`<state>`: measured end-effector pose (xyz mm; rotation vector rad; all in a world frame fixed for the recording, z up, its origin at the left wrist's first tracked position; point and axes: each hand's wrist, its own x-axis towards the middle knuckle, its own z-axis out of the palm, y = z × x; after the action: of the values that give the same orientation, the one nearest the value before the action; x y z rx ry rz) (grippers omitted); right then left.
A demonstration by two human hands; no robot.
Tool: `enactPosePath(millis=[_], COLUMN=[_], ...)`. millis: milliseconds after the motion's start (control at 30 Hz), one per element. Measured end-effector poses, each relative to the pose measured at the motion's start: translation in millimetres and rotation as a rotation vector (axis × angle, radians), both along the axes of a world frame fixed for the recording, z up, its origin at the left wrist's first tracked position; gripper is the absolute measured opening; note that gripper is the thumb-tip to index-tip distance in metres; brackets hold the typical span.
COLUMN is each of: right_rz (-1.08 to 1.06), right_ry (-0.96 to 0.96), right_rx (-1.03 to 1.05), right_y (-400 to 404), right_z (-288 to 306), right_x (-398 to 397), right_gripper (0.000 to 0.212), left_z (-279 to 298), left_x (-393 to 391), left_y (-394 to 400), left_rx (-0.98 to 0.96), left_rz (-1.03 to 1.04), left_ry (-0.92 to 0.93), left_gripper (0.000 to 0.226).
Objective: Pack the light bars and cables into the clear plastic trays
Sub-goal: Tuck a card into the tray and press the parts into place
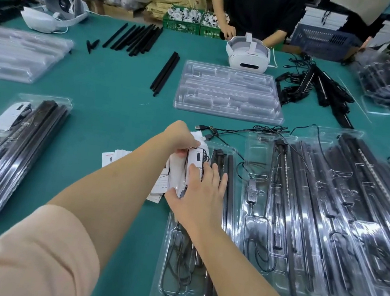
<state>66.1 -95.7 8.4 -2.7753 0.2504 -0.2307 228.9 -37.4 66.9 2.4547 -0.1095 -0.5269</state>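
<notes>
A clear plastic tray (229, 216) lies in front of me holding black light bars (229, 176) and a coiled black cable (173, 275). My left hand (180, 137) grips the far end of a white leaflet (193, 160) at the tray's upper left. My right hand (198, 192) lies flat on the leaflet and the tray, fingers straight and spread. More white leaflets (114, 157) lie on the green table beside the tray.
Filled trays (328, 213) overlap to the right, another filled tray (12, 150) lies left. Empty trays (228, 90) stack in the middle and far left (16, 52). Loose black bars (138, 37), cables (314, 88), two white headsets (248, 53) and other people's hands sit at the far edge.
</notes>
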Motion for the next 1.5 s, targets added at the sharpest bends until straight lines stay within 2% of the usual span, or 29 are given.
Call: enactPosePath(millis=[100,300,533,733,900,967,1033,1100,1167,1233,1300,1367,1500], right_rz=[-0.004,-0.003,0.080,0.176,0.218,0.158,0.048,-0.067,-0.141,-0.109,0.020,0.088,0.073], right_ry=[-0.010,-0.046,0.008,-0.054,-0.185,-0.284,-0.309,-0.186,0.024,0.258,0.414,0.428,0.319], right_rx=[0.009,0.029,-0.064,-0.076,0.109,0.153,0.193,0.380,0.667,0.898,1.072,1.169,1.234], right_y=[0.5,2.6,8.4,13.3,11.2,4.0,-10.1,-29.6,-48.3,-60.7,-67.2,-67.7,-65.8], right_z=[1.2,6.9,23.0,41.8,57.2,64.8,73.0,83.6,92.2,93.9,90.7,84.9,79.8], right_x=[-0.6,-3.2,-1.4,-2.8,-12.0,-14.1,-13.7,-10.6,-6.3,-5.3,-6.6,-9.4,-12.1], right_gripper=[0.071,0.073,0.080,0.078,0.073,0.076,0.088,0.106,0.117,0.108,0.083,0.059,0.035], left_z=[5.7,10.1,14.7,42.6,57.0,61.2,64.5,68.2,73.1,78.2,84.0,89.1,96.7], left_x=[3.4,6.3,3.0,0.1,-6.6,-9.8,-12.6,-15.7,-19.3,-22.8,-25.9,-28.6,-32.9], left_y=[-1.9,-4.8,6.2,31.9,52.0,59.3,65.8,70.6,72.9,73.6,72.8,71.1,70.2], left_rx=[-0.114,-0.335,-0.467,-0.576,-0.606,-0.639,-0.654,-0.687,-0.726,-0.759,-0.784,-0.789,-0.791], left_rz=[0.046,0.119,0.264,0.319,0.354,0.377,0.392,0.404,0.423,0.422,0.411,0.402,0.374], left_ry=[0.069,0.321,0.355,0.340,0.284,0.278,0.274,0.269,0.262,0.258,0.253,0.244,0.223], left_gripper=[0.038,0.024,0.008,0.009,0.010,0.012,0.013,0.012,0.010,0.010,0.010,0.007,0.005])
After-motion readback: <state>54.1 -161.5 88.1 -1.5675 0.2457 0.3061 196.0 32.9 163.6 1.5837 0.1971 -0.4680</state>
